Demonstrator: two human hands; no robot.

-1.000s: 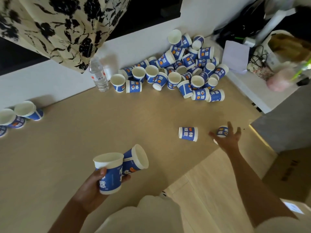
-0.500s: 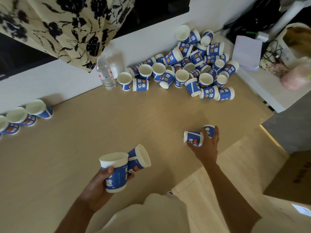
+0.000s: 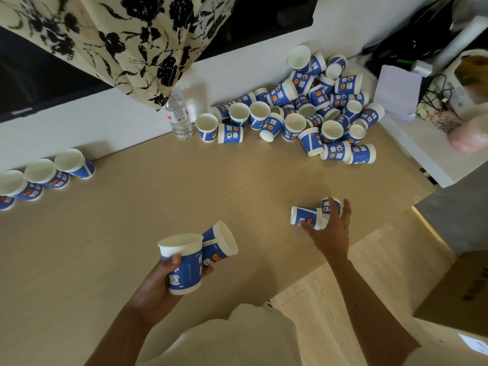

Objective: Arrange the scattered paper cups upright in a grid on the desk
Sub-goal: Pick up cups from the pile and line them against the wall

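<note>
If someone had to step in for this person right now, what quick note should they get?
Left hand holds two paper cups.
Right hand is closing over two loose cups near the desk's front edge; a firm grip isn't clear.
Done: a short row of upright cups at far left.
Left: the big pile by the wall, beside a water bottle, plus the four cups at hand.

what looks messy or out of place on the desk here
The cup pile at the far right: many lie tipped or stacked on each other, not upright. Two cups lie on their sides under the right hand. Nothing looks spilled or torn.
</note>
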